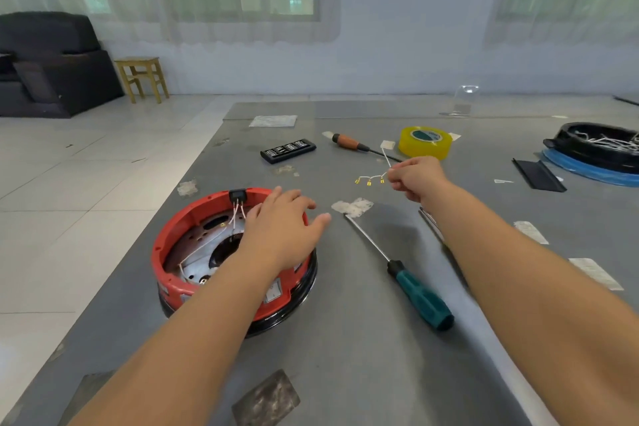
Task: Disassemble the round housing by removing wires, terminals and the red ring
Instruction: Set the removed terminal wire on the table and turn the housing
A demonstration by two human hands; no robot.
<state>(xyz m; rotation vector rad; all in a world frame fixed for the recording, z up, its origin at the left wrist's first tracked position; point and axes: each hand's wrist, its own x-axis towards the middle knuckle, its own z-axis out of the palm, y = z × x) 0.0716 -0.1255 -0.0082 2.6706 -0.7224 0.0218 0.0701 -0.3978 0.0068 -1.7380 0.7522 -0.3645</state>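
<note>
Teal screwdriver (420, 294) lies between housing (193, 287) and right forearm.

The red ring (173, 235) under the left hand's fingers (294, 199) looks like matt plastic, seated on a glossy black base (304, 290) — inside it, a dull metal plate (198, 259). The wires (385, 156) pinched in the right hand's fingers (401, 171) are thin and white-sheathed, ending in shiny brass-coloured terminals (369, 180). Just nearer than those fingers lies a screwdriver (411, 282) — bright steel shaft, smooth teal plastic handle. The table (345, 356) is matt grey, scuffed.
</note>
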